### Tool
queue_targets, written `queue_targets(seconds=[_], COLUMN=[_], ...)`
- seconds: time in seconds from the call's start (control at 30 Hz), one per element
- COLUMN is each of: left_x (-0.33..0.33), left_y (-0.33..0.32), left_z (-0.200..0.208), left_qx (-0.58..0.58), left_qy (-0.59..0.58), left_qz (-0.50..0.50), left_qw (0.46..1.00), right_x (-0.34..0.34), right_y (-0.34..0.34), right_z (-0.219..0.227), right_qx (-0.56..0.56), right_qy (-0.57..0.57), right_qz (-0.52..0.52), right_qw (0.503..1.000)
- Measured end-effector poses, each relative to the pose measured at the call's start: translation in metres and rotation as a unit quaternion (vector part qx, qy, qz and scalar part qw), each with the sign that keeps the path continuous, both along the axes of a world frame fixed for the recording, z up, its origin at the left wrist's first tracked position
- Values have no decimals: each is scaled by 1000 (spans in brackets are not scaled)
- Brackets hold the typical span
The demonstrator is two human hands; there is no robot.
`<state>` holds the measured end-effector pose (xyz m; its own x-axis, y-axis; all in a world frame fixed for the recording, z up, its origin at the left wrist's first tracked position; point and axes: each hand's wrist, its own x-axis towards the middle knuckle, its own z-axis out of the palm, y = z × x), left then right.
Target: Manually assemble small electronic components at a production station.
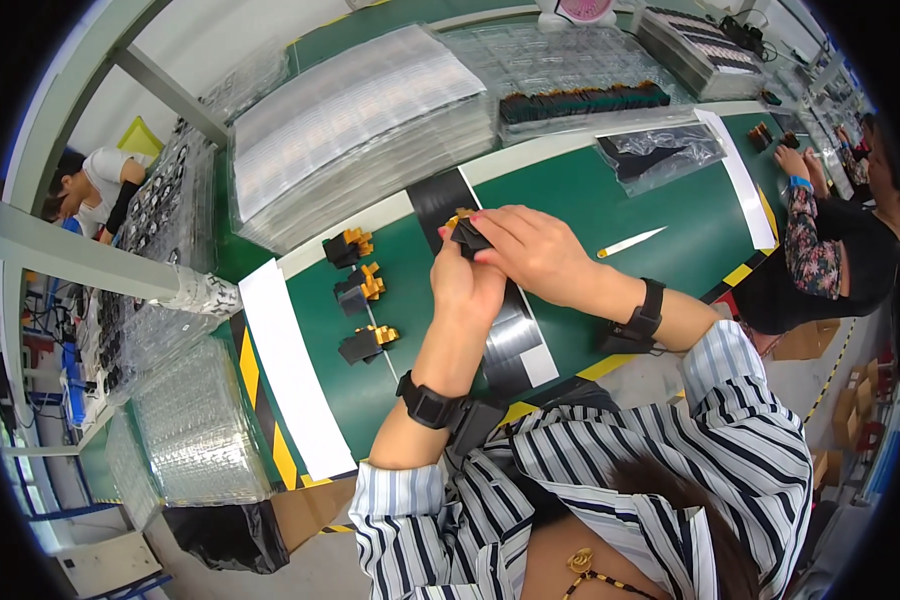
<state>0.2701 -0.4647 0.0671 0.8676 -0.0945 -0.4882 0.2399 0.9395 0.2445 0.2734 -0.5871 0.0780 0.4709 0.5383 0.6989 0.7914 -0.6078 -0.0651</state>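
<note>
Mid-assembly, by the look: left hand (467,285) and right hand (532,250) both pinched on small black plastic part w/ brass-coloured clips (466,232), held above green bench mat (610,195). Three like black-and-brass parts (361,285) lined up left of grip. Next prob needs firm fingertip press, part kept square.

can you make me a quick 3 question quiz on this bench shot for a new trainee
1. True or false: both hands are on one small black part with gold terminals.
2. How many similar black and gold parts lie in a row on the green mat to the left of the hands? A) one B) three C) five
3. Fill in: each wrist carries a black ____.

Key
1. True: the left hand and right hand meet around it.
2. B
3. Strap: one on the left wrist, one on the right wrist.
</note>
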Motion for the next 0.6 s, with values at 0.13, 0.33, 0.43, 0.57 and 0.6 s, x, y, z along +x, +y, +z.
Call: queue_targets(seconds=[0.13,0.33,0.43,0.57,0.6], left_x=[2,6,7,8,8], left_y=[-19,-31,-32,-27,-27], left_z=[-10,-22,-25,-26,-26], left_qx=[26,54,53,189,190], left_qy=[-55,-142,-159,-203,-201], left_qz=[-50,-137,-160,-231,-231], left_qw=[997,979,973,933,933], right_x=[-3,3,5,8,9], right_y=[-22,-50,-57,-62,-63], right_z=[-10,-28,-32,-35,-36], right_qx=[35,127,148,204,225], right_qy=[100,243,243,300,327], right_qz=[3,-13,-25,-26,-23], right_qw=[994,962,958,932,917])
